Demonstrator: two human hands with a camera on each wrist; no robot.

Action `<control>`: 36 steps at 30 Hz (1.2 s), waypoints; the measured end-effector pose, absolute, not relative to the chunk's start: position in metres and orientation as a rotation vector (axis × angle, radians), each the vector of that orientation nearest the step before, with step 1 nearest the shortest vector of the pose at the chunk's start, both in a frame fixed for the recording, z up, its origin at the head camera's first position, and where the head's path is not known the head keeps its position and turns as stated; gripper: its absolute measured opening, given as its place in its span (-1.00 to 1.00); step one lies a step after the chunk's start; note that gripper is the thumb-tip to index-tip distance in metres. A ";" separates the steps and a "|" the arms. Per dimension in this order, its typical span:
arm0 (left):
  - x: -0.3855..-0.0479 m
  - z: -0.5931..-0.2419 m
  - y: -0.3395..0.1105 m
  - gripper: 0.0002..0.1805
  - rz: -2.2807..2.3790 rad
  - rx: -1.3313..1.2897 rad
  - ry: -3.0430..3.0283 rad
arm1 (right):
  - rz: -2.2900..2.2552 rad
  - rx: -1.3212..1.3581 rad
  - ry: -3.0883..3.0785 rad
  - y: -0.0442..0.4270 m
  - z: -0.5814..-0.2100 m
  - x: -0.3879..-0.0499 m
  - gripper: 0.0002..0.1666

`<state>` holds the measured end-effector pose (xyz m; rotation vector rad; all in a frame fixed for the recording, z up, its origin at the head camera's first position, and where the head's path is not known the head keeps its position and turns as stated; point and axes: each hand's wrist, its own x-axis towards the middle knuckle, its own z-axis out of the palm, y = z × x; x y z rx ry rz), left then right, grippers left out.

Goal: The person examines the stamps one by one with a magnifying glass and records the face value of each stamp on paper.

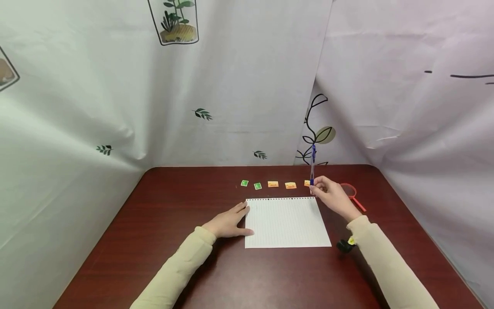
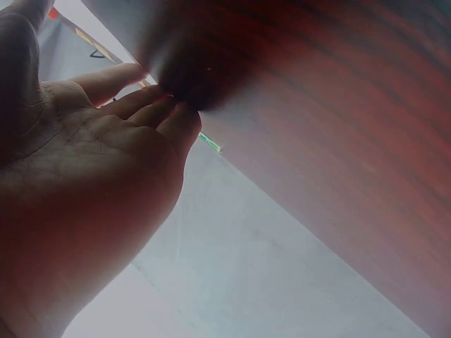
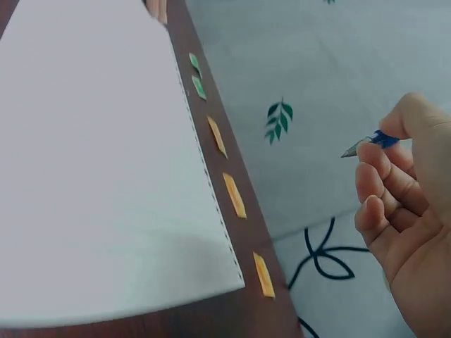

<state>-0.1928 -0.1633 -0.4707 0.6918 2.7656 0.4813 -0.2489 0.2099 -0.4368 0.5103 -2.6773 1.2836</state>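
Head view: a person in pale sleeves works over a dark red-brown tabletop with both hands. The right hand pinches a blue-and-clear pen between thumb and fingers; the pen stands nearly upright near the far right corner of a lined sheet of paper, its clip end uppermost. From the right wrist, the metal nib shows just past the fingertips, with the other fingers curled in. The left hand grasps nothing: its fingers lie extended at the sheet's left edge, the thumb resting on the paper. The sheet's punched edge faces away from the person. Beyond that edge lie two small green cards at the left and three orange cards to their right, the last partly hidden by the right hand. A red magnifying glass lies just beyond the right wrist, and a pale backdrop with printed leaves hangs behind the tabletop.
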 end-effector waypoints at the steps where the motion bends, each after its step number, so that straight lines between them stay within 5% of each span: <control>1: -0.193 -0.471 -0.163 0.02 0.478 0.692 2.765 | 1.288 0.498 -2.674 0.207 -0.437 -0.248 -0.77; 36: -0.193 -0.471 -0.163 0.02 0.476 0.694 2.778 | 1.720 0.396 -2.586 0.109 -0.477 -0.254 -0.95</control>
